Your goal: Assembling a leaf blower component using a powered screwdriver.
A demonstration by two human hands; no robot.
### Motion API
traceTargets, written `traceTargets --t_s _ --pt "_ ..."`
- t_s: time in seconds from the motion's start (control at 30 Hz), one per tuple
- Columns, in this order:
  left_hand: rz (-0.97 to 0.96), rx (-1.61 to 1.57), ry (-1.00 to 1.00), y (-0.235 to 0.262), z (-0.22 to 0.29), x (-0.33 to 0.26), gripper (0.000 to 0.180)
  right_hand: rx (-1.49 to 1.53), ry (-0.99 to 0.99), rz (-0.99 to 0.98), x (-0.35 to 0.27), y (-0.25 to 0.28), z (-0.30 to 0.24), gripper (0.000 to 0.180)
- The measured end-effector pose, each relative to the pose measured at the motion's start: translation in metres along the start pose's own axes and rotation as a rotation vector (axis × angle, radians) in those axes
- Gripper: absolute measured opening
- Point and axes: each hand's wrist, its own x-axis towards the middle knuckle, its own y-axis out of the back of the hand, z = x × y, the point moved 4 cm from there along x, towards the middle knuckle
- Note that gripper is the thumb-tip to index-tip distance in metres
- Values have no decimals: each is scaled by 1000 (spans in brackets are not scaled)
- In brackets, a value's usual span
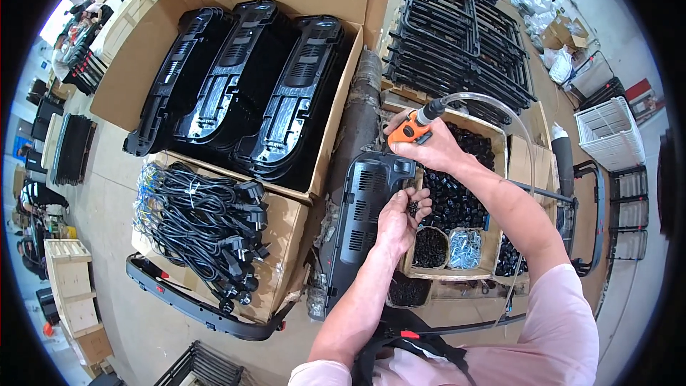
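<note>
A long black plastic housing (355, 218) is being supported on a grey wrapped beam (366, 82), its long axis running away from the wearer, with the far end leaning slightly right. The left hand (397, 221) is being held just beside its right edge, nearer to the housing's middle than the other; a few small dark pieces (412, 209) are being cradled in its loosely curled fingers. The right hand (439, 144) is being kept above and just right of the housing's far end, wrapped firmly around an orange-and-black hand tool (411, 129), to which a clear hose (527, 129) is being joined. The tool's tip is being hidden, so contact with the housing cannot be told. To the right, black knobs (457, 204), dark screws (431, 247) and silver screws (465, 249) are being held in a cardboard tray (502, 171). To the left, bundled black power cords (204, 221) are being carried by a carton (286, 243).
</note>
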Motion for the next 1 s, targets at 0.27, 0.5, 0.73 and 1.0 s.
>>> traceTargets --t_s 0.27,0.5,0.73,1.0 --pt "-47 157 -91 14 5 -3 34 -32 51 -16 1 -5 -4 35" --pt "128 148 -143 6 7 -25 34 19 58 -9 0 -5 2 33" --pt "63 346 -228 39 17 -17 32 172 44 88 -11 -11 -12 45" --pt "177 -159 -202 26 44 -14 26 318 7 -19 -51 -12 -45 58"
